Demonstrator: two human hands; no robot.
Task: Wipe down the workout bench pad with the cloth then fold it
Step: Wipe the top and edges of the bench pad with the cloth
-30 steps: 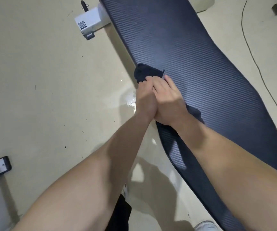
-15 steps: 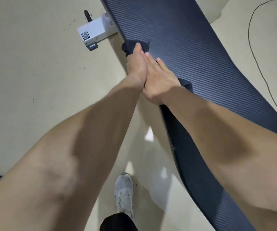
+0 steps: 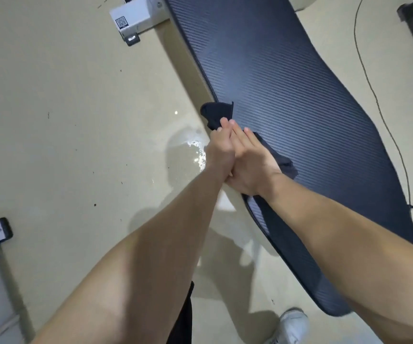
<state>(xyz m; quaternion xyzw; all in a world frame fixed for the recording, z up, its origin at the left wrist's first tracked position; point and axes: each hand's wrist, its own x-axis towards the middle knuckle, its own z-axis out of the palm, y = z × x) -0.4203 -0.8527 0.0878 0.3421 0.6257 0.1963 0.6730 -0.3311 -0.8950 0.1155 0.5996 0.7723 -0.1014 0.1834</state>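
You're in a home-gym or workout corner. Long padded bench (image 3: 287,100) with ribbed dark cover, slung on a white metal frame (image 3: 138,17) that bears a code sticker. Bare beige floor (image 3: 63,120), glossy, scuffed, with a wet patch (image 3: 195,150). Thin cable (image 3: 374,95) trails across it. Your white sneaker (image 3: 292,326) shows below.

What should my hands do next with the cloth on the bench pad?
Probably slide the cloth sideways onto the pad's middle. Both hands, left and right, press it on the pad's left edge, and most of the surface lies beyond it.
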